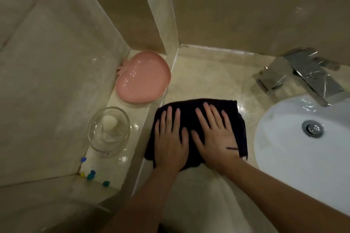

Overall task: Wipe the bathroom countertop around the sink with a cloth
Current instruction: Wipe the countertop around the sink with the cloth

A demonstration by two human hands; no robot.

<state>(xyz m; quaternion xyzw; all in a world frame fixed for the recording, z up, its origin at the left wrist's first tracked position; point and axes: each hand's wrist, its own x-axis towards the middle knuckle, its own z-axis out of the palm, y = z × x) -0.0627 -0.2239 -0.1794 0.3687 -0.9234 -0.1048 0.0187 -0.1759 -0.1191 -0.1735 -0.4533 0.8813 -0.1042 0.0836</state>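
Currently your left hand [169,138] and right hand [215,134] press flat, fingers spread, on the dark folded cloth [189,108] left of the white oval sink [284,147]; beige marble countertop [208,73] beyond your fingertips apparently remains unwiped.

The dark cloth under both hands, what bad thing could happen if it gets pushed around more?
1. The dark cloth lies close to the raised ledge on the left. A wide sweep could bump the glass bowl or pink dish there, and the glass might break.
2. The countertop looks shiny, maybe wet, so the left hand and right hand, both flat on the cloth, could slip.
3. A push to the right could slide the cloth into the sink.
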